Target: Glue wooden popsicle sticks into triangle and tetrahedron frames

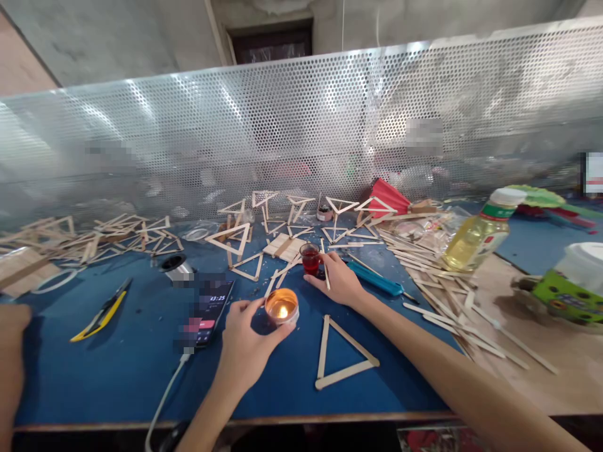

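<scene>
We're cupping the tealight (281,306) with our left hand (245,351), fingers half-curled round its cup, thumb and index touching the rim; the flame is burning in melted wax. Our right hand (340,282) is pinching a craft stick (323,251), fingers closed on it, fingertips sitting just beside the small glass (309,258), which is holding red liquid. Both containers are standing upright on the blue mat (117,370), near each other. A stick triangle (343,355) is lying flat just right of the tealight. The plastic bottle (475,238), lying tilted further right, is holding yellow liquid
</scene>
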Demonstrator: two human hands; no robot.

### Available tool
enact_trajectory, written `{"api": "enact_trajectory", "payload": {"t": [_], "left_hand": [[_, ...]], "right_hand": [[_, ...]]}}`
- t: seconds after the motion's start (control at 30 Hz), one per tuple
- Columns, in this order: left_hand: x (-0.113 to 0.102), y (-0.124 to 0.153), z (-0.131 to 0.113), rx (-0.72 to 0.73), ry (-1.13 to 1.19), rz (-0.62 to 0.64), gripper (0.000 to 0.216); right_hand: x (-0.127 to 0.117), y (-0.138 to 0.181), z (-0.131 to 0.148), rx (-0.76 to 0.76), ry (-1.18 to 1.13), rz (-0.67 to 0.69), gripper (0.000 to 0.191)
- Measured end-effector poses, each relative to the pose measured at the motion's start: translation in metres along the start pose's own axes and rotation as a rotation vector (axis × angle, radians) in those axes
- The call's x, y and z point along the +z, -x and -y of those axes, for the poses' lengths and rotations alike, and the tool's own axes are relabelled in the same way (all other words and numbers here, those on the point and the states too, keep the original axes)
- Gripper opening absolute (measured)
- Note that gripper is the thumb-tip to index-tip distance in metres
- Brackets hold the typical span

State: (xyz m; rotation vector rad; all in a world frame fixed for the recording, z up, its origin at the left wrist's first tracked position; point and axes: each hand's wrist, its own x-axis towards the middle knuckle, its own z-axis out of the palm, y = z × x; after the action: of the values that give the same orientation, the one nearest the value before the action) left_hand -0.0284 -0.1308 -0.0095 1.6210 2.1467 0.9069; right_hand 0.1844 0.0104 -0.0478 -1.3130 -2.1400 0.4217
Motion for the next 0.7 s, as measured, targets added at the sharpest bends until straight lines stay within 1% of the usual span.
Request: {"api": "enact_trajectory", "payload": {"t": [0.1,0.23,0.4,0.47,0.57,0.63,0.7], "left_hand": [[0.009,-0.015,-0.005,0.018,-0.015,0.09,0.077],[0.017,-0.031,-0.011,0.023,-0.041,0.21,0.078],[0.024,-0.046,-0.016,0.044,-0.043,0.233,0.08],[0.029,-0.052,-0.017,0.058,-0.035,0.231,0.08],[0.032,-0.058,-0.018,0.063,-0.028,0.246,0.079],[0.028,-0.058,-0.019,0.057,-0.044,0.282,0.086],[0.019,-0.052,-0.02,0.06,-0.082,0.305,0.096]], "right_hand": [[0.001,-0.002,0.0,-0.008,0.026,-0.004,0.043],[0.003,-0.005,-0.003,-0.015,0.052,-0.015,0.045],[0.001,-0.005,-0.012,-0.08,-0.024,-0.053,0.044],[-0.003,-0.004,-0.015,-0.116,-0.073,-0.109,0.045],[-0.015,-0.002,-0.014,-0.121,-0.156,-0.255,0.035],[-0.028,-0.001,-0.009,-0.069,-0.242,-0.345,0.033],[-0.043,0.0,-0.002,-0.001,-0.372,-0.366,0.035]]}}
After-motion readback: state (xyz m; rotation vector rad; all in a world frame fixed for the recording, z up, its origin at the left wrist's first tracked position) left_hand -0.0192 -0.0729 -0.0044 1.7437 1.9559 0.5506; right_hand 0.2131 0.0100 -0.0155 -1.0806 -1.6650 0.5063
